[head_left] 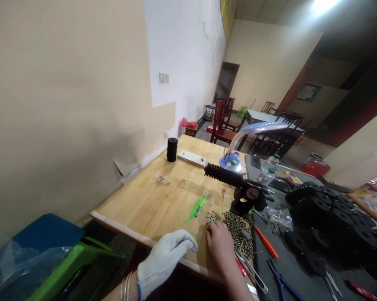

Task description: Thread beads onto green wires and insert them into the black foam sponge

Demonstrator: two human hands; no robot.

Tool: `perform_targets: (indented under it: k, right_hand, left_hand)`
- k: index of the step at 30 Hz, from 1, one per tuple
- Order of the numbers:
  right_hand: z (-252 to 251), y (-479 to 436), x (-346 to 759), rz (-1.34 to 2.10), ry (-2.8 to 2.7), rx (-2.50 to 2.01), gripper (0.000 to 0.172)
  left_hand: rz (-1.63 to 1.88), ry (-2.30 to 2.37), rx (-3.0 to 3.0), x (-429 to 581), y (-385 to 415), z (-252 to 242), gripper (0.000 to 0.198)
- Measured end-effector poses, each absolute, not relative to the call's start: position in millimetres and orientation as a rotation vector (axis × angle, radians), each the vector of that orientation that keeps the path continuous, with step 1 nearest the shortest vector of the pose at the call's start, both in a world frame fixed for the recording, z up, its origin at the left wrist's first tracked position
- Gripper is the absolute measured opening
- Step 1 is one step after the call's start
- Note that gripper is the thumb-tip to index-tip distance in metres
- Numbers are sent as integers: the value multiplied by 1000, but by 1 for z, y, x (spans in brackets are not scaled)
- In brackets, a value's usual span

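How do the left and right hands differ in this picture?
The left hand wears a white glove, while the right hand is bare. Bracelets circle the left hand's wrist; none show at the right hand's. The right hand is right beside the pile of small brass-coloured pieces, whereas the left hand is farther from it. Both are at the near edge of the wooden table, fingers bent.
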State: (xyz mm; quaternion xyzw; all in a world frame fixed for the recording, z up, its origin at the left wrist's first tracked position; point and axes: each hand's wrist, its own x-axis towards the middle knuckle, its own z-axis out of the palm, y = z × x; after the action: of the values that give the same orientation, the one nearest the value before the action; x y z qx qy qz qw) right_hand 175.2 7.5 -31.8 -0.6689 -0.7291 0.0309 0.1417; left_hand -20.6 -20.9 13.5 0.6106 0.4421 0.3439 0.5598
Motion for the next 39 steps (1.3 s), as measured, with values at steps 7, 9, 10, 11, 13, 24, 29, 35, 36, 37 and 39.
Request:
perform_targets:
  k: [7, 9, 10, 11, 13, 24, 29, 35, 36, 37, 39]
  right_hand:
    - [-24, -8, 177, 388, -1822, -1644, 15]
    - [-18, -23, 169, 583, -1640, -1481, 18]
    - [-15, -30, 164, 646, -1574, -1427, 20]
    - [-13, -37, 158, 687, -1531, -1393, 21]
    - [-8, -47, 146, 719, -1489, -1363, 22]
    - [-16, -46, 132, 661, -1465, -1368, 26]
    - [-12, -46, 135, 638, -1443, -1374, 25]
    - [-6, -51, 136, 607, -1457, -1350, 22]
    - [-7, -52, 136, 613, -1461, -1356, 22]
    - [-7, -52, 136, 623, -1464, -1364, 23]
    - [-8, -51, 135, 640, -1457, -1382, 24]
  left_hand:
    - [875, 1039, 1320, -17, -17, 7, 19]
    - [903, 1063, 1310, -15, -16, 3, 19]
    - [915, 1078, 1309, -15, -16, 2, 19]
    - [923, 1091, 1311, -14, -15, 1, 19]
    - [933, 1110, 1321, -12, -16, 0, 19]
    - [858, 1186, 1520, -11, -23, 7, 20]
    - [846, 1188, 1600, -10, -24, 6, 20]
    - [902, 1167, 1528, -8, -21, 5, 20]
    - [900, 1177, 1536, -8, -21, 6, 20]
    - [898, 1186, 1551, -8, -21, 6, 19]
    - [905, 1198, 1590, -10, -23, 7, 19]
